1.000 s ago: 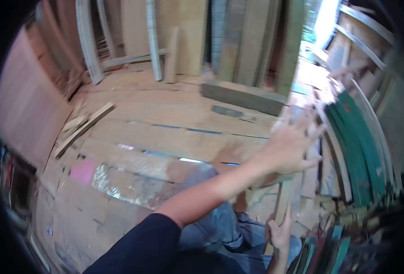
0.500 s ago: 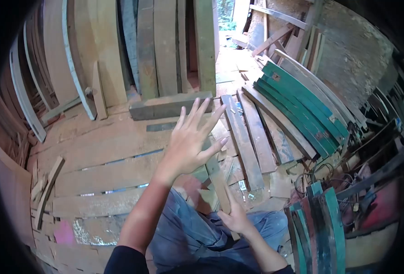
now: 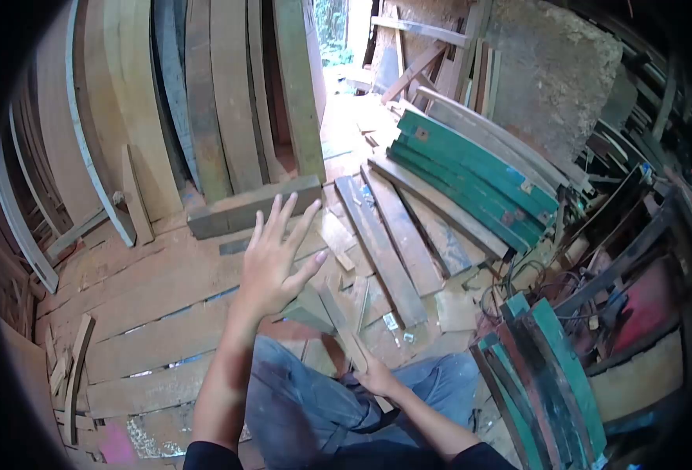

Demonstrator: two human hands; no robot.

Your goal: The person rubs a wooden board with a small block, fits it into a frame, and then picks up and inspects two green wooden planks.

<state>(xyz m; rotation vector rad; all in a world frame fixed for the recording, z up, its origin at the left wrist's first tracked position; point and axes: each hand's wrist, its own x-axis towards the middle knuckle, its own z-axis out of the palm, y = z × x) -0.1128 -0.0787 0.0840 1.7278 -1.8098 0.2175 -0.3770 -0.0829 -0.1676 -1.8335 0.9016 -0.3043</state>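
My left hand [image 3: 274, 262] is raised in front of me with its fingers spread, holding nothing. Lower and to the right, my right hand [image 3: 376, 377] is wrapped round a narrow wooden strip [image 3: 341, 323]. The strip slants up and left from that fist, over my lap. Beyond its upper part a block of wood [image 3: 308, 309] shows near my knees, partly hidden by my left wrist and the strip. My legs in grey-blue trousers [image 3: 287, 392] are bent under both arms.
Long planks [image 3: 232, 102] lean upright at the back left. A thick beam [image 3: 256, 206] lies at their foot. Boards [image 3: 377, 247] rest on the plank floor [image 3: 150, 313] ahead, beside stacked green boards [image 3: 471, 184]. More green-edged pieces [image 3: 569, 368] stand close on my right, near cables and scrap.
The view has turned to the right, so the surroundings sit further left. My left hand stays raised and spread; my right hand keeps its hold on the wooden strip.
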